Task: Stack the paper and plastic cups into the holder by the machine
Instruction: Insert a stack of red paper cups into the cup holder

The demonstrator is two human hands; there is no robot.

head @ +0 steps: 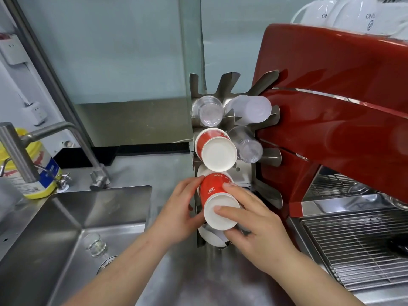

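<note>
steel counter (176, 272), sink (66, 228) left, red machine (331, 107) right, metal holder (268, 193) with clear cups (207, 111) far, both left hand (176, 215) and right hand (258, 228) grasping red paper cup (215, 202)

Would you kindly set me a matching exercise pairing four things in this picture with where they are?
Things:
1. glass
2. yellow tub
3. red paper cup
4. frosted plastic cups

Places:
A. top right slot of the holder
B. between the left hand and right hand
C. in the sink
D. behind the tap

Pairs: 1-C, 2-D, 3-B, 4-A
</note>
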